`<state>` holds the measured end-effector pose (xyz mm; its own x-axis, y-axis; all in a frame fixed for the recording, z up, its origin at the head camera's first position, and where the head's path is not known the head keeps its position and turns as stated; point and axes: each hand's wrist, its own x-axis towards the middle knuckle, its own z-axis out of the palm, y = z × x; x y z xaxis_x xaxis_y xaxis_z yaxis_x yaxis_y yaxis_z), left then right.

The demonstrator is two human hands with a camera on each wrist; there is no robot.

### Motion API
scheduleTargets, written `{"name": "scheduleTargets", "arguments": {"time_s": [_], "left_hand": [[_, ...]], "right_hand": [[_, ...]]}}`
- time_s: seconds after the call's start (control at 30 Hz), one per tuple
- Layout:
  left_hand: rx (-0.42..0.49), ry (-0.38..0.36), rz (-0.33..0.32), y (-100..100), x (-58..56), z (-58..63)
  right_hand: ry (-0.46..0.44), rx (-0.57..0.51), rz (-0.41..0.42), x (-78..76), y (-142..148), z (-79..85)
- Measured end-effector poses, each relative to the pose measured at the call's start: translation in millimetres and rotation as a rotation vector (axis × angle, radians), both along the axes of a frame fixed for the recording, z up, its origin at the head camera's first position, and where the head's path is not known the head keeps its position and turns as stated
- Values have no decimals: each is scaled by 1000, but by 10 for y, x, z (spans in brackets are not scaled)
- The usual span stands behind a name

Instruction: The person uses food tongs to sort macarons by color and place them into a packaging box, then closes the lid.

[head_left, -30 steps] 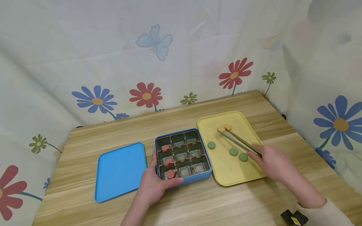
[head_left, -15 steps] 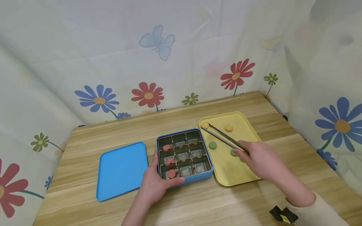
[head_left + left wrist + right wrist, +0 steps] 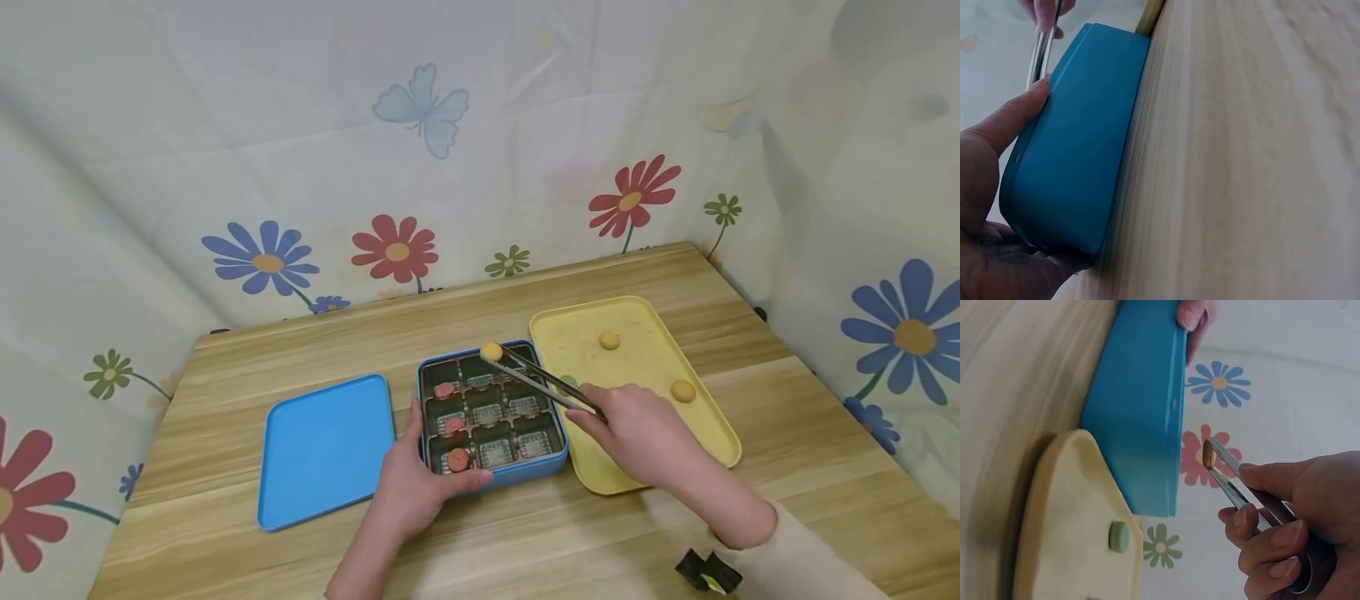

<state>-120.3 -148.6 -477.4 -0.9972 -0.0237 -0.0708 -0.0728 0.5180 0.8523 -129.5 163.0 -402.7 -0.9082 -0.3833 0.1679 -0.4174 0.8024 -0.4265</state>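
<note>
My left hand [image 3: 416, 479] holds the near left corner of a blue box [image 3: 517, 473], its thumb along the front rim. Inside the box is a clear plastic insert with several compartments. Red round pieces [image 3: 458, 459] sit in the left column. My right hand [image 3: 648, 433] grips metal tongs [image 3: 525, 381], and their tips pinch a small yellow round piece [image 3: 491, 352]. In the head view this piece overlaps the box's back edge, at the middle column. The right wrist view shows the tongs raised above the box's rim, the yellow piece [image 3: 1209, 454] between the tips.
Right beside the box lies a yellow tray [image 3: 607, 479]. Two more yellow pieces [image 3: 609, 340] lie on it, and a green piece [image 3: 1119, 537]; my right hand hides part of the tray. A flat blue lid [image 3: 326, 450] rests left of the box.
The tongs have lifted the yellow piece from the tray's far part and carried it left over the box. My right hand moved left with them. The left hand stays on the box.
</note>
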Motion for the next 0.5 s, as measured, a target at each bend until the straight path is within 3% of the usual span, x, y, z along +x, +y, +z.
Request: {"name": "scheduleTargets", "arguments": {"time_s": [0.23,0.5], "left_hand": [[-17,-16,3,22,-4,4],[-1,-24,6,20,3,16]], "right_hand": [[2,24,-17,18,-32,-70],[12,-12,-82,-61,320,-55]]}}
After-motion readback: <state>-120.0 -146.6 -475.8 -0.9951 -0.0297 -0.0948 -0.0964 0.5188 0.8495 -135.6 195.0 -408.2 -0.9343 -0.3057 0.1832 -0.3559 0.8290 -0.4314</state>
